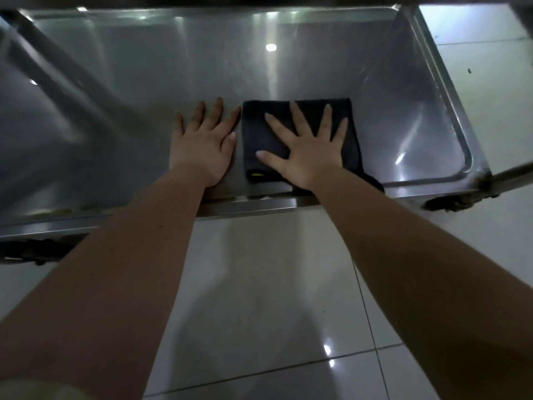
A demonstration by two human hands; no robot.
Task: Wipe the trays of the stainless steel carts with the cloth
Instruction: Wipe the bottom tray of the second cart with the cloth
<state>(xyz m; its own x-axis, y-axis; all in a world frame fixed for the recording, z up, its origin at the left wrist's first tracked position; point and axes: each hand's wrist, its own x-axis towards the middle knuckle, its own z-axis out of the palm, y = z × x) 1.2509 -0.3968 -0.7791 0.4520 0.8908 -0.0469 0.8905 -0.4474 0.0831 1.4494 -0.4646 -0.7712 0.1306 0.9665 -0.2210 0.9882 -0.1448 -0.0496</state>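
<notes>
The right hand (308, 148) presses flat on the dark cloth (300, 140), fingers spread. The left hand (202, 142) lies flat on the tray (403, 111), seemingly touching the cloth's edge.

Glossy white floor tiles (259, 298), thin grout lines, light glints.

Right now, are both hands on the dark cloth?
No, only the right hand presses flat on the cloth; the left hand rests on the bare tray beside it.
</notes>
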